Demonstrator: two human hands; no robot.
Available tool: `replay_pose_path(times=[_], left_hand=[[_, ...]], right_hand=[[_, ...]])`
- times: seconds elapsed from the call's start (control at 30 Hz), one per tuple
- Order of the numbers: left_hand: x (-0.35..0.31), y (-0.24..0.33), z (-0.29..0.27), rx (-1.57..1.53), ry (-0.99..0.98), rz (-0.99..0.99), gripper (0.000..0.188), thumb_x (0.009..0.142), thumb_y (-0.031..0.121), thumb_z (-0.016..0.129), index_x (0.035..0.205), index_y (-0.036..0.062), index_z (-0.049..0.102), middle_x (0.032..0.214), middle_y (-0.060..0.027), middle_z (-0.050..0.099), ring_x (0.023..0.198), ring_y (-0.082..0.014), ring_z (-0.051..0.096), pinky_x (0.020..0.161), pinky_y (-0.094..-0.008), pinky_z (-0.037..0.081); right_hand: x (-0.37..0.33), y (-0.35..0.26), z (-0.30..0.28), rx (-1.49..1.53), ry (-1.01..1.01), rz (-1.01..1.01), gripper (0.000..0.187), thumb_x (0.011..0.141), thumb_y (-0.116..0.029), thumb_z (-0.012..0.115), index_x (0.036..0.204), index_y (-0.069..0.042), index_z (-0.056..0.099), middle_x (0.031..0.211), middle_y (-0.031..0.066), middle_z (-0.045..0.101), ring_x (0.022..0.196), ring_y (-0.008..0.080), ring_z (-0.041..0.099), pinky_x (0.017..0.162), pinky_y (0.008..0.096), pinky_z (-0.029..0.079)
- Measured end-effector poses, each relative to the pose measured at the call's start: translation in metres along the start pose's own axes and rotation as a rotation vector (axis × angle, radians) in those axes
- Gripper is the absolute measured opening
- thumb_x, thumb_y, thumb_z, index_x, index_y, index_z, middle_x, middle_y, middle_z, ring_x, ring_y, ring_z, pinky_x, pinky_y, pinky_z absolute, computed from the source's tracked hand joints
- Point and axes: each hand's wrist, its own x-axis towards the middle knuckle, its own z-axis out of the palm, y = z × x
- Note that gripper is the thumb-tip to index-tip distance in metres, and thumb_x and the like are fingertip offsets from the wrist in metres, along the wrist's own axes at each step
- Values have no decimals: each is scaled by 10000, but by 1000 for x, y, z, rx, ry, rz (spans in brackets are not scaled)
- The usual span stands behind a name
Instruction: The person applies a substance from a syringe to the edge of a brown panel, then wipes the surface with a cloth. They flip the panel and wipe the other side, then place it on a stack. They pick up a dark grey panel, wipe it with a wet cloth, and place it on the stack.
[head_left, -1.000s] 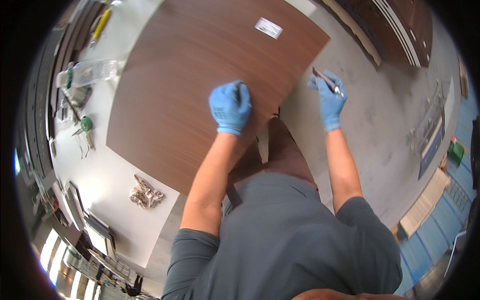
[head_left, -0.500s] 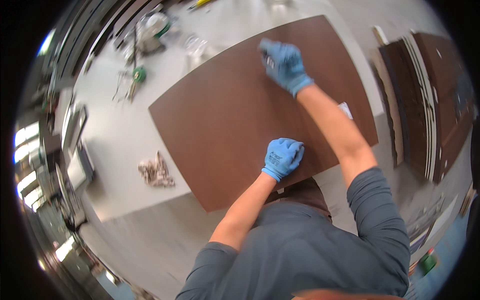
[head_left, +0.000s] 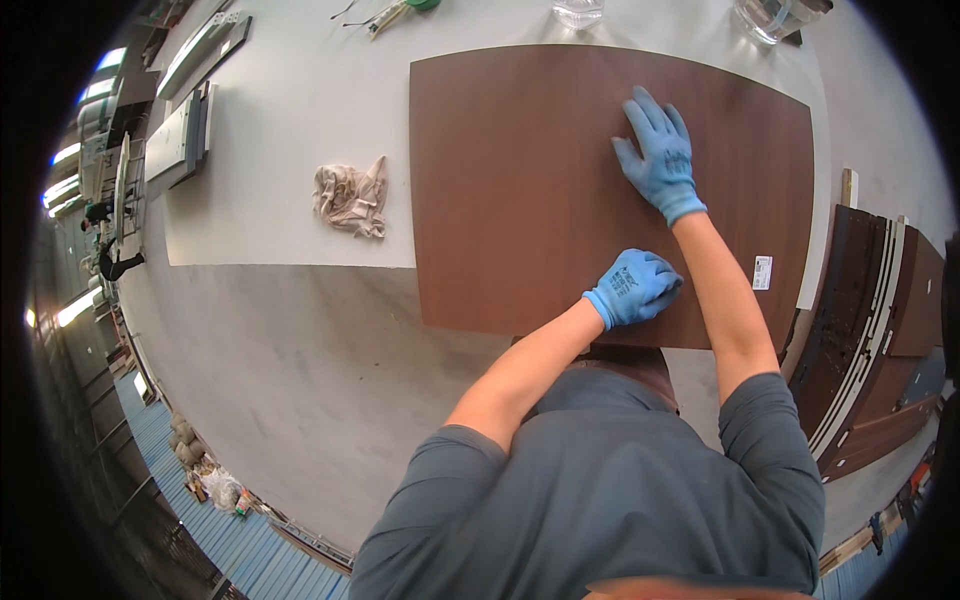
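Note:
A brown wood-look panel [head_left: 530, 190] lies on a white-topped table, its near edge reaching my body. On its right half rests my right hand [head_left: 660, 155] in a blue glove, palm down, with the fingers stretched out and apart. Closer to me, my left hand [head_left: 637, 288], gloved in blue too, is at the panel near its front edge. Its fingers are curled in, and whether anything is inside them is hidden. A small white label [head_left: 762, 272] is stuck on the panel to the right of my right forearm.
A crumpled, stained cloth [head_left: 350, 198] lies on the white tabletop [head_left: 290, 110] left of the panel. Beyond the panel stand a clear glass container [head_left: 578, 12] and a clear jug [head_left: 770, 18]. Stacked dark boards [head_left: 850, 320] lean at the right. A person [head_left: 112, 255] is far left.
My right hand has gone from closed to spread flat on the panel, nearer to me. My left hand stays curled near the front edge. The view has turned, showing more floor at left.

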Motion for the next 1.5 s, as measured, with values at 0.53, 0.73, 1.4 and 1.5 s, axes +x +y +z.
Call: replay_pose_path(times=[0.53, 0.73, 1.4, 1.5], left_hand=[[-322, -59, -173, -163, 976, -1365, 646, 1087, 332, 620, 1574, -33, 403, 1569, -179, 501, 1370, -289, 539, 1173, -467, 448], [-274, -28, -146, -980, 1547, -1662, 913, 966, 807, 471, 1577, 129, 467, 1628, -62, 471, 1509, -300, 411, 1207, -519, 374], [-183, -44, -65, -782, 1845, -1406, 796, 974, 689, 457, 1467, 86, 620, 1588, -83, 545, 1382, -302, 508, 1181, -509, 382], [-217, -64, -64, -1373, 2027, -1047, 773, 961, 692, 482, 1478, 132, 610, 1587, -66, 539, 1390, -310, 498, 1166, -529, 392]], right_hand=[[-60, 32, -78, -330, -114, 217, 509, 848, -340, 757, 1280, -81, 675, 1444, 209, 612, 1249, 391, 611, 1092, 536, 455], [14, 76, -45, -379, -34, 149, 563, 869, -411, 751, 1317, -88, 645, 1520, 176, 557, 1387, 350, 536, 1209, 568, 344], [140, 110, -49, -249, -470, 230, 666, 961, -672, 498, 963, -98, 836, 1024, 189, 779, 997, 381, 742, 912, 499, 569], [150, 108, -61, -175, -569, 260, 724, 994, -685, 460, 973, -49, 804, 1039, 219, 767, 1019, 406, 726, 928, 512, 547]])
